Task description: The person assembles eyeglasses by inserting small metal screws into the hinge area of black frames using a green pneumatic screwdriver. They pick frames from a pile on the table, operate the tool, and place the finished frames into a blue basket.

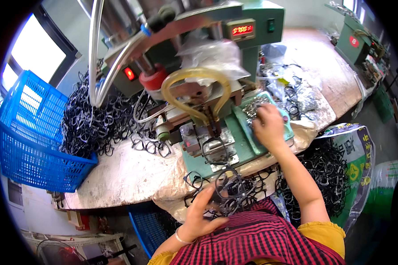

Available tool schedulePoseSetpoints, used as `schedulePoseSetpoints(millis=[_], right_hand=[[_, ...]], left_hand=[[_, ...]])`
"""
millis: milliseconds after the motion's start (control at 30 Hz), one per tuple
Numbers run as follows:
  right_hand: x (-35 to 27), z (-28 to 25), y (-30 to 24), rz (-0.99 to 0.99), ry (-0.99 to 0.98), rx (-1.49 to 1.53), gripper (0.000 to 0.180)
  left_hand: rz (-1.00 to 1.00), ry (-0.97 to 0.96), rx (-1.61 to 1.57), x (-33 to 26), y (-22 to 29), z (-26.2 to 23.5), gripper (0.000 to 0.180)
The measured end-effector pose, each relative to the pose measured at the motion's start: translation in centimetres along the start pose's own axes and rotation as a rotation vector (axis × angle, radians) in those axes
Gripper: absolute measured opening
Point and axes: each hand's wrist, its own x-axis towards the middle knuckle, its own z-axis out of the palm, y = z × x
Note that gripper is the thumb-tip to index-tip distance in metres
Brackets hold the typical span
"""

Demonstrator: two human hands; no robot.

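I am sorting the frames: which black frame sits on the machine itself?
The single frame lying flat on the grey plate under the press head; all others lie in heaps on the table, the lap or the bag.

My right hand [269, 128] covers w/e my fingertips touch in the green tray [282, 115]; small metal bits there too tiny to tell. Left hand [199, 216] hides part of the black frames [234, 194]. Blue basket [28, 132] cut off by pic's dark rim. Far machine [358, 42] blurry.

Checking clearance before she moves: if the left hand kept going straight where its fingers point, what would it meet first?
Probably the bunch of black eyeglass frames lying just past the left hand at the bench edge; the fingers point up and right toward it. Depth is unclear.
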Motion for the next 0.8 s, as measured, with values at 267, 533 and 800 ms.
schedulePoseSetpoints(millis=[267, 533, 800], right_hand=[[-2.4, -0.9, 2.4, 0.636, 0.224, 0.923, 0.014], [0.3, -0.1, -1.7, 0.468, 0.093, 0.788, 0.012], [-6.2, -7.2, 2.2, 0.363, 0.162, 0.261, 0.014]], left_hand=[[0.162, 0.892, 0.534, 7.6, -0.2, -14.1, 0.006], [-0.679, 0.757, 0.951, 12.3, -23.6, -25.1, 0.022], [-0.626, 0.574, 0.818, 6.5, -18.8, -20.2, 0.037]])
